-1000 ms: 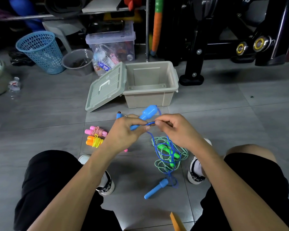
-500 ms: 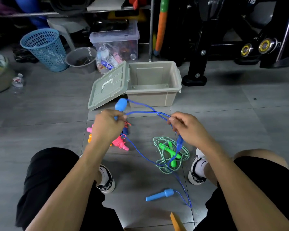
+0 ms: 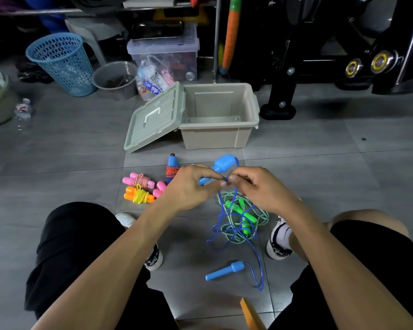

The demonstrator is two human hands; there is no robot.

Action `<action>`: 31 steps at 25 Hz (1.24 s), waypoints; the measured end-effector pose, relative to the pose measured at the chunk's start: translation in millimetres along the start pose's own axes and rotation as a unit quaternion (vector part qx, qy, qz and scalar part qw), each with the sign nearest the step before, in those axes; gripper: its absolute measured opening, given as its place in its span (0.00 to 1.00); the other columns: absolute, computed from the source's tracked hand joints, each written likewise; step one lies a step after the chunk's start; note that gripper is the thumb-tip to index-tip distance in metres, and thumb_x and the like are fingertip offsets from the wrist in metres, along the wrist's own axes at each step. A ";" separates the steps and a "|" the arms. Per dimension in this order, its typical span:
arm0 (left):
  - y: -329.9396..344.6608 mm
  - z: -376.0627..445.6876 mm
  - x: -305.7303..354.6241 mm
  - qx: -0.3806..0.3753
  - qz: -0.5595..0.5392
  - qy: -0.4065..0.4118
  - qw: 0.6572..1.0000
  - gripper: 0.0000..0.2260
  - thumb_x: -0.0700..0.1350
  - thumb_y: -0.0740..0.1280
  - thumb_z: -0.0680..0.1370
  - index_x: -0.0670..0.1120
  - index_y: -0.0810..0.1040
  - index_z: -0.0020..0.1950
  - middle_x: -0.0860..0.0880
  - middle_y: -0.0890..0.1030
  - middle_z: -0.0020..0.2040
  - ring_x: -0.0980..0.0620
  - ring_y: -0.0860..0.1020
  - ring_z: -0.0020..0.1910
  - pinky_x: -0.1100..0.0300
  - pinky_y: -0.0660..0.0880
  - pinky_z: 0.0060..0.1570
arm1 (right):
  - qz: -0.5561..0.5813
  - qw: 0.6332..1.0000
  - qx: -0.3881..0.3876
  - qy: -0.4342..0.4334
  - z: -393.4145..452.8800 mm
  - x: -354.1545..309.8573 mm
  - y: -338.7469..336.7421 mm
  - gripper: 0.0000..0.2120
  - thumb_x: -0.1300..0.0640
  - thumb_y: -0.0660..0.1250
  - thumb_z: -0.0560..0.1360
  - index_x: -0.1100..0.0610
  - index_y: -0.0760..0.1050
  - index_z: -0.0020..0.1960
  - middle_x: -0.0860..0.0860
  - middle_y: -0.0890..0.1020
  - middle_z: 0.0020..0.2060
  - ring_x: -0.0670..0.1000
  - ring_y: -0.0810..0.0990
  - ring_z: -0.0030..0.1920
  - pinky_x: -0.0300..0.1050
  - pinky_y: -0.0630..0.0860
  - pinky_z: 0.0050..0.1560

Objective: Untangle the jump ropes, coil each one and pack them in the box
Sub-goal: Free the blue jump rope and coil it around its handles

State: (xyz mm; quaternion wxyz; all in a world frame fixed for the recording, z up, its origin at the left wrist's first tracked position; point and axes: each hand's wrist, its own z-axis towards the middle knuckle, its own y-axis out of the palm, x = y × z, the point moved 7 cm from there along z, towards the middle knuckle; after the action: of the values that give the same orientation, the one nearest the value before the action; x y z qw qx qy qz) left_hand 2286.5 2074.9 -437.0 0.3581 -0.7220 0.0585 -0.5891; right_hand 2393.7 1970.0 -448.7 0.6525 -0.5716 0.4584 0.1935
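Right, both hands are up over the grey tiled floor, just in front of the open beige plastic box, which is hollow and smooth-walled, its grey-green lid leaning against its left side. The left hand grips a blue plastic handle, chunky and rounded at the top, slim where the fingers curl around it. The right hand pinches the thin blue cord right at the left fingertips. That cord drops in loose, glossy loops across a green jump rope, a braided, speckled cord heaped around bright green handles. The blue rope's other handle lies flat on the tile nearer the person, a smooth cylinder with a fat cap. To the left sit three finished bundles: a pink-handled rope wound in striped cord, an orange-handled rope wrapped in yellow, and a blue-handled rope wrapped in red.
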 end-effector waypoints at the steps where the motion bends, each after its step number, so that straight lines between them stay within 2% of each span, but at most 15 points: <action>1: 0.6 0.4 1.1 0.000 -0.014 0.008 1.000 0.04 0.47 0.73 0.74 0.50 0.86 0.47 0.55 0.81 0.42 0.59 0.77 0.42 0.69 0.69 0.44 | 0.009 1.000 0.003 0.001 -0.7 0.5 -0.4 0.11 0.55 0.61 0.81 0.55 0.77 0.42 0.46 0.67 0.25 0.44 0.64 0.27 0.39 0.62 0.29; 3: -2.3 2.4 -1.5 0.017 0.003 0.017 1.000 0.03 0.48 0.73 0.74 0.51 0.86 0.45 0.52 0.81 0.42 0.56 0.77 0.42 0.61 0.72 0.45 | 0.018 1.000 -0.001 0.019 -0.9 4.3 1.1 0.11 0.54 0.62 0.81 0.53 0.77 0.42 0.45 0.70 0.25 0.42 0.66 0.26 0.36 0.62 0.29; 5: -18.6 7.5 -12.2 0.098 0.081 -0.008 0.992 0.04 0.50 0.70 0.75 0.52 0.84 0.44 0.49 0.80 0.43 0.49 0.78 0.40 0.55 0.75 0.43 | -0.009 0.998 -0.016 0.060 -1.6 16.0 1.0 0.10 0.53 0.62 0.81 0.51 0.78 0.42 0.42 0.74 0.25 0.40 0.69 0.25 0.33 0.63 0.29; 8: -57.0 7.0 -36.2 0.212 0.154 -0.113 0.958 0.06 0.49 0.67 0.76 0.54 0.81 0.41 0.49 0.81 0.45 0.51 0.75 0.32 0.59 0.71 0.35 | -0.119 0.985 -0.025 0.121 -3.3 38.8 -10.1 0.11 0.51 0.62 0.81 0.53 0.77 0.42 0.45 0.75 0.28 0.43 0.69 0.27 0.38 0.65 0.29; 11: -43.9 7.4 -64.5 0.059 0.251 -0.219 0.941 0.07 0.45 0.64 0.77 0.50 0.82 0.45 0.46 0.82 0.49 0.48 0.79 0.40 0.57 0.76 0.39 | -0.097 0.990 0.036 0.095 -4.4 35.2 -21.4 0.10 0.53 0.62 0.80 0.51 0.77 0.41 0.44 0.76 0.27 0.43 0.69 0.28 0.37 0.65 0.30; 13: -25.3 5.7 -62.0 0.000 0.207 -0.209 0.956 0.07 0.46 0.67 0.76 0.51 0.84 0.49 0.47 0.82 0.48 0.49 0.79 0.46 0.59 0.77 0.48 | -0.048 0.996 0.044 0.055 -3.5 21.3 -21.1 0.10 0.54 0.63 0.80 0.49 0.78 0.41 0.45 0.76 0.27 0.43 0.69 0.28 0.35 0.65 0.31; 15: -13.1 5.6 -35.4 0.008 0.100 -0.114 0.988 0.07 0.48 0.73 0.74 0.50 0.85 0.51 0.56 0.80 0.43 0.64 0.76 0.42 0.74 0.70 0.46 | -0.055 0.998 0.012 0.021 -0.9 8.8 -12.4 0.10 0.53 0.63 0.80 0.50 0.78 0.40 0.46 0.73 0.26 0.43 0.67 0.28 0.36 0.64 0.30; 16: -7.2 5.3 -19.9 0.004 0.063 -0.056 0.996 0.08 0.48 0.74 0.73 0.50 0.85 0.51 0.58 0.79 0.42 0.68 0.74 0.42 0.75 0.68 0.45 | -0.057 0.998 -0.002 0.010 0.0 4.7 -7.2 0.11 0.53 0.64 0.80 0.50 0.78 0.39 0.46 0.71 0.25 0.44 0.66 0.27 0.37 0.63 0.29; 18: 1.1 3.9 -1.3 0.007 0.052 0.019 0.998 0.06 0.47 0.73 0.74 0.50 0.86 0.49 0.54 0.80 0.41 0.61 0.76 0.42 0.62 0.71 0.47 | -0.038 0.999 -0.010 0.005 1.0 2.0 -0.5 0.11 0.53 0.64 0.80 0.52 0.77 0.38 0.45 0.69 0.24 0.44 0.65 0.26 0.38 0.61 0.28; 19: -0.3 3.6 1.4 0.025 0.066 0.027 0.997 0.04 0.46 0.72 0.75 0.49 0.86 0.48 0.50 0.80 0.41 0.56 0.77 0.41 0.57 0.72 0.46 | -0.023 1.000 -0.004 0.012 0.9 4.1 -0.6 0.11 0.53 0.64 0.79 0.52 0.77 0.39 0.45 0.70 0.25 0.43 0.65 0.26 0.37 0.61 0.28; 21: -16.5 6.5 -3.5 0.105 0.056 0.004 0.993 0.04 0.45 0.71 0.75 0.48 0.86 0.47 0.49 0.80 0.41 0.51 0.77 0.40 0.58 0.73 0.43 | -0.002 0.999 0.010 0.046 1.0 15.5 -5.4 0.10 0.53 0.62 0.80 0.49 0.78 0.42 0.44 0.74 0.26 0.45 0.69 0.28 0.38 0.66 0.30; 24: -50.3 5.3 -11.3 0.221 -0.035 -0.039 0.974 0.04 0.43 0.71 0.75 0.50 0.85 0.42 0.50 0.79 0.38 0.58 0.73 0.32 0.71 0.68 0.35 | -0.008 0.994 0.000 0.113 -0.1 40.9 -7.2 0.12 0.57 0.58 0.82 0.50 0.77 0.44 0.44 0.76 0.30 0.48 0.74 0.33 0.42 0.71 0.37; 26: -60.5 1.3 -17.0 0.256 -0.070 -0.057 0.962 0.12 0.44 0.70 0.76 0.56 0.79 0.34 0.55 0.75 0.32 0.60 0.71 0.25 0.75 0.64 0.27 | -0.081 0.984 -0.037 0.157 -1.4 57.2 -1.6 0.11 0.58 0.57 0.82 0.52 0.76 0.46 0.42 0.75 0.34 0.46 0.75 0.37 0.40 0.70 0.41; 28: -58.9 -0.1 -27.9 0.225 -0.022 -0.091 0.970 0.17 0.43 0.69 0.76 0.54 0.74 0.29 0.56 0.70 0.25 0.60 0.68 0.21 0.74 0.61 0.24 | -0.124 0.978 -0.044 0.162 -1.2 59.6 0.9 0.11 0.58 0.57 0.81 0.51 0.77 0.46 0.41 0.75 0.35 0.44 0.75 0.37 0.39 0.69 0.40; 31: -34.8 0.6 -58.5 0.030 0.190 -0.230 0.954 0.08 0.46 0.67 0.76 0.49 0.78 0.36 0.50 0.75 0.35 0.56 0.76 0.34 0.66 0.71 0.35 | -0.066 0.992 0.020 0.102 1.2 39.2 -6.3 0.10 0.58 0.60 0.80 0.50 0.77 0.44 0.47 0.79 0.32 0.43 0.75 0.30 0.43 0.69 0.32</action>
State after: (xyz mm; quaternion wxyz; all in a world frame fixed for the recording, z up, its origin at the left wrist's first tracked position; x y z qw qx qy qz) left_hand 2257.8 2130.4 -464.0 0.4889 -0.8022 0.0932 -0.3298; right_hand 2418.9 1958.7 -477.4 0.6254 -0.6039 0.4873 0.0813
